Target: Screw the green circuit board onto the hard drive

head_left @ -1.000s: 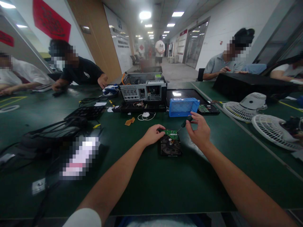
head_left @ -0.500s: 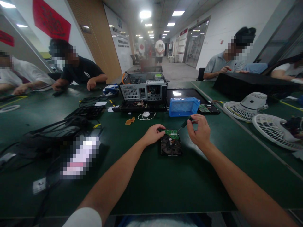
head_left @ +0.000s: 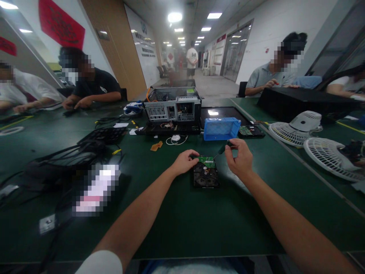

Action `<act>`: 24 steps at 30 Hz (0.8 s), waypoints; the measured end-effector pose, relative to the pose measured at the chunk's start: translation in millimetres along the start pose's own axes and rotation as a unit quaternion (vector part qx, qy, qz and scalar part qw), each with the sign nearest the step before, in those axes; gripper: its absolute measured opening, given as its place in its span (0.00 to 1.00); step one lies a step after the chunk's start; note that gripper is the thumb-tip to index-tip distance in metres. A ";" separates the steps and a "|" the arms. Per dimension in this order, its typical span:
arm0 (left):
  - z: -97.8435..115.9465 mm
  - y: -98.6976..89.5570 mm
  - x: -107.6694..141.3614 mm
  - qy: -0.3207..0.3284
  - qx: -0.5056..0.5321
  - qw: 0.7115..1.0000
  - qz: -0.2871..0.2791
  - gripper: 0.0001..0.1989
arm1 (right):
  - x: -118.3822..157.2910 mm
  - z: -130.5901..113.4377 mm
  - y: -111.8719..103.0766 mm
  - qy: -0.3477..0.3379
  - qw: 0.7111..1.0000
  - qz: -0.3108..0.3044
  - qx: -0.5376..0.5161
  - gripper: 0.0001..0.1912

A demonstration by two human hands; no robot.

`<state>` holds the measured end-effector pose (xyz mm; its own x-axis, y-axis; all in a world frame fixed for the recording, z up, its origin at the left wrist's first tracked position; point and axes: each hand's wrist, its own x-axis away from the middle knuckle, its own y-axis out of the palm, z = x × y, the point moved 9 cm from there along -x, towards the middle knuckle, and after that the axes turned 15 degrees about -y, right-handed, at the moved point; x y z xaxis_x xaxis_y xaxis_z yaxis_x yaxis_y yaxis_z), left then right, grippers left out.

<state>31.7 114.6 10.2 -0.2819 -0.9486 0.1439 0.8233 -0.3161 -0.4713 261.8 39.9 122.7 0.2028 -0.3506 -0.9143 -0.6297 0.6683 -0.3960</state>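
Note:
A hard drive (head_left: 206, 177) lies flat on the green table, its green circuit board facing up at the far end. My left hand (head_left: 184, 161) grips the drive's far left corner, fingers along its edge and thumb by the board. In my right hand (head_left: 240, 156) is a screwdriver (head_left: 221, 150) with a dark handle, pinched between thumb and fingers. It slants down to the left, and its tip meets the board's right edge. Whether the tip sits in a screw is too small to tell.
Beyond the drive stand a blue plastic bin (head_left: 221, 129) and an opened computer case (head_left: 172, 108). A second drive (head_left: 251, 131) lies right of the bin. White fan parts (head_left: 332, 158) are at right, black cables (head_left: 68, 163) at left. Co-workers sit on both sides.
My hands, the drive and the screwdriver stay almost in place, with only a slight shift of the right fingers. At left, a co-worker's raised hand has moved in toward their other hand.

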 end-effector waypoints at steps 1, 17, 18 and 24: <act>-0.2 0.1 -0.3 0.000 0.000 1.000 0.000 0.17 | -0.2 -0.8 0.3 -0.002 1.000 -0.001 -0.001 0.15; 0.0 -0.5 0.5 0.002 -0.003 1.000 -0.001 0.17 | -5.5 -11.3 -1.7 -0.026 1.000 -0.009 0.005 0.17; -0.1 -0.3 0.4 0.003 -0.003 1.000 -0.001 0.17 | -5.3 -12.6 -0.8 -0.028 1.000 -0.011 0.004 0.18; -0.1 -1.0 -0.5 0.011 -0.002 1.000 0.006 0.17 | -6.0 -19.8 0.9 -0.030 0.999 -0.010 0.003 0.19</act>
<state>31.0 115.5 10.5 -0.2828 -0.9517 0.1197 0.8244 -0.3049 -0.4769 245.2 29.7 129.5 0.2605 -0.3240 -0.9095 -0.6210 0.6650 -0.4148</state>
